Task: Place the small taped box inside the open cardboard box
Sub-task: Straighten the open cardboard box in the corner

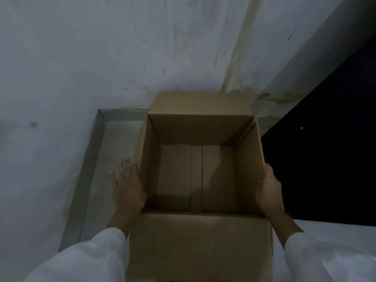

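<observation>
The open cardboard box (248,159) stands in the middle of the head view with its near and far flaps folded out. Its floor shows two brown panels with a paler strip (196,178) down the middle. I cannot tell whether that is the box's own taped bottom or a small taped box lying inside. My left hand (127,188) lies flat beside the left outer wall, fingers straight and spread. My right hand (268,190) is curled against the right wall, gripping it near the rim.
The box sits on a pale tiled ledge (105,159) with a raised grey border on the left. A stained white wall (122,58) rises behind. A dark area (325,159) lies to the right. White sleeves cover both forearms.
</observation>
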